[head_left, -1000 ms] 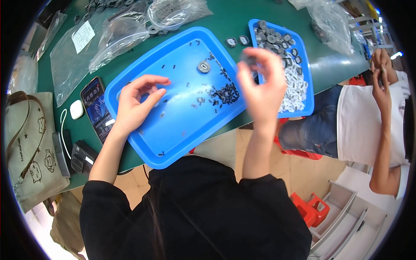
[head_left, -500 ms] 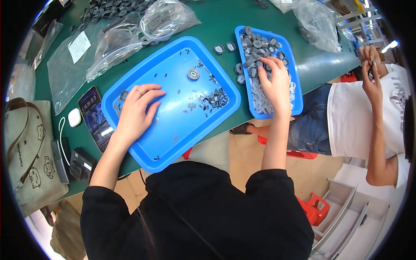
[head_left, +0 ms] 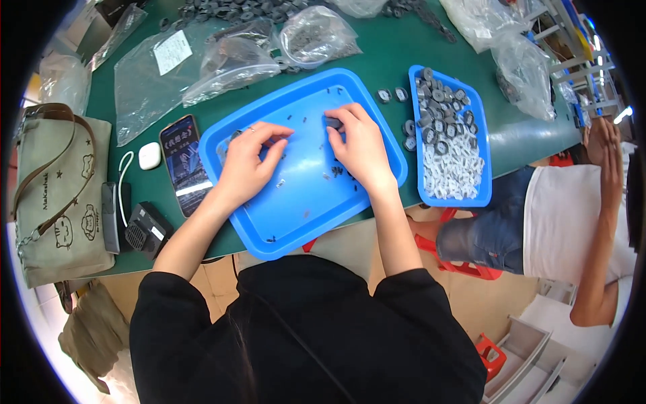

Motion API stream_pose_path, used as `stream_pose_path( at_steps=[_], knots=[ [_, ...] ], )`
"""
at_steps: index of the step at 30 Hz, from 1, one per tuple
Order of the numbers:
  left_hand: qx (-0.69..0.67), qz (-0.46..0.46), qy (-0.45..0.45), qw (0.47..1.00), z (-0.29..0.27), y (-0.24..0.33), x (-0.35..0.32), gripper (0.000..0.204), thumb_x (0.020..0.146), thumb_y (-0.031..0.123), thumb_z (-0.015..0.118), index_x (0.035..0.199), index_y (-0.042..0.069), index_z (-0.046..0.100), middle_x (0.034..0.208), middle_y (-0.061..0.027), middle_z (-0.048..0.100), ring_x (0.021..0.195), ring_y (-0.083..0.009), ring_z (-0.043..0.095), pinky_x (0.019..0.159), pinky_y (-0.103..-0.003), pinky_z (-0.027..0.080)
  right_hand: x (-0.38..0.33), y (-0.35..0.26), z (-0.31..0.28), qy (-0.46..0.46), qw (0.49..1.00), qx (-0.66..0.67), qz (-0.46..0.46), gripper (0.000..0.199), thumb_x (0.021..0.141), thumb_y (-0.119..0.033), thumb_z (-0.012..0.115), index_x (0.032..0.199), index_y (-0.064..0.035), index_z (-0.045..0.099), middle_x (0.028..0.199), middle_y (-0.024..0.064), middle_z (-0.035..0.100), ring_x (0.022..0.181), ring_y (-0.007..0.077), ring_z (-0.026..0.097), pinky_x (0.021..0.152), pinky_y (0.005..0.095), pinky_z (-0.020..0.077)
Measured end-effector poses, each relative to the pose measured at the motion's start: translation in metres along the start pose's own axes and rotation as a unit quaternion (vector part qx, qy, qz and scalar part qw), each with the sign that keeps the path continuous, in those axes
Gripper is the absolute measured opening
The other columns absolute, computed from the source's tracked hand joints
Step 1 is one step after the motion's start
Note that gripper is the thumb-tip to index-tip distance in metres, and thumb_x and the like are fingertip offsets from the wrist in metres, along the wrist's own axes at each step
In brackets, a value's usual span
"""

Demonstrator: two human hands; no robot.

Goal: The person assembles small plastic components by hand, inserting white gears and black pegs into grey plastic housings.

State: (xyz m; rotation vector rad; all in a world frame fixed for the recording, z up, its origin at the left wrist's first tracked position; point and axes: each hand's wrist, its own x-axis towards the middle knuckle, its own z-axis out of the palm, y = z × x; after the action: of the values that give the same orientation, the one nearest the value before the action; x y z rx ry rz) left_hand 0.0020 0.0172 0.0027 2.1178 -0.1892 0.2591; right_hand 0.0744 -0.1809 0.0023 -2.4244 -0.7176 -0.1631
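Dark-grey round part (head_left: 333, 123) pinched in right hand (head_left: 359, 143), left hand (head_left: 252, 163) held thumb and fingers apart, over blue rectangular plastic tray (head_left: 296, 205)

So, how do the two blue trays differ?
The left tray is wider; the right tray is narrower. The left tray is mostly bare, with scattered dark pieces; the right tray is crowded with grey round parts and white pieces. Both are blue, rimmed and on the green table.

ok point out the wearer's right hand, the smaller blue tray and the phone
Right hand (head_left: 359, 145): head view, back of the hand
Smaller blue tray (head_left: 456, 202): head view, near rim
Phone (head_left: 186, 165): head view, middle of the screen
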Motion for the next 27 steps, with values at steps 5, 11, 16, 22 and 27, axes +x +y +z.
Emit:
stream_pose_path(
  at_steps=[5,11,16,22,27],
  knots=[
    [-0.072,-0.005,0.021,0.997,0.001,-0.004,0.002,0.032,0.084,0.004,0.061,0.115,0.004,0.058,0.094,-0.0085,0.065,0.086,-0.0156,0.062,0.076,-0.028,0.049,0.013,-0.019,-0.005,-0.084,0.880,0.445,0.143,0.023,0.090,-0.015,0.059,0.106,0.0010,0.063,0.072,0.0054,0.062,0.063,0.0092,0.059,0.057,0.0240,0.0469],
    [-0.171,-0.039,0.056,0.983,-0.004,-0.012,0.008,0.034,0.086,0.004,0.061,0.120,0.002,0.054,0.098,-0.0072,0.062,0.088,-0.0132,0.061,0.078,-0.025,0.049,0.048,-0.031,0.008,-0.160,0.850,0.495,0.077,0.028,0.095,-0.020,0.050,0.108,0.0014,0.063,0.075,0.0039,0.062,0.062,0.0075,0.056,0.055,0.0210,0.0434],
    [-0.181,-0.089,0.060,0.978,-0.004,-0.023,0.006,0.028,0.088,0.003,0.059,0.116,0.002,0.057,0.095,-0.0058,0.061,0.085,-0.0114,0.060,0.076,-0.024,0.049,0.035,-0.024,0.035,-0.162,0.846,0.503,0.063,0.032,0.094,-0.015,0.044,0.117,0.0001,0.060,0.077,0.0040,0.062,0.065,0.0090,0.057,0.060,0.0225,0.0455],
    [-0.208,-0.056,0.063,0.974,-0.004,-0.025,0.006,0.026,0.087,0.004,0.061,0.113,0.001,0.060,0.102,-0.0056,0.062,0.095,-0.0114,0.059,0.081,-0.025,0.050,0.031,-0.024,0.034,-0.157,0.848,0.505,0.020,0.039,0.089,-0.003,0.045,0.127,0.0025,0.051,0.099,0.0110,0.065,0.081,0.0130,0.062,0.076,0.0254,0.0502],
    [-0.281,-0.052,0.080,0.955,-0.004,-0.023,0.005,0.026,0.087,0.005,0.062,0.112,0.000,0.060,0.107,-0.0077,0.063,0.096,-0.0139,0.061,0.085,-0.028,0.051,0.026,-0.035,0.030,-0.076,0.899,0.432,-0.011,0.028,0.082,0.006,0.053,0.110,0.0030,0.054,0.097,0.0111,0.064,0.089,0.0162,0.064,0.081,0.0270,0.0509]
  ],
)
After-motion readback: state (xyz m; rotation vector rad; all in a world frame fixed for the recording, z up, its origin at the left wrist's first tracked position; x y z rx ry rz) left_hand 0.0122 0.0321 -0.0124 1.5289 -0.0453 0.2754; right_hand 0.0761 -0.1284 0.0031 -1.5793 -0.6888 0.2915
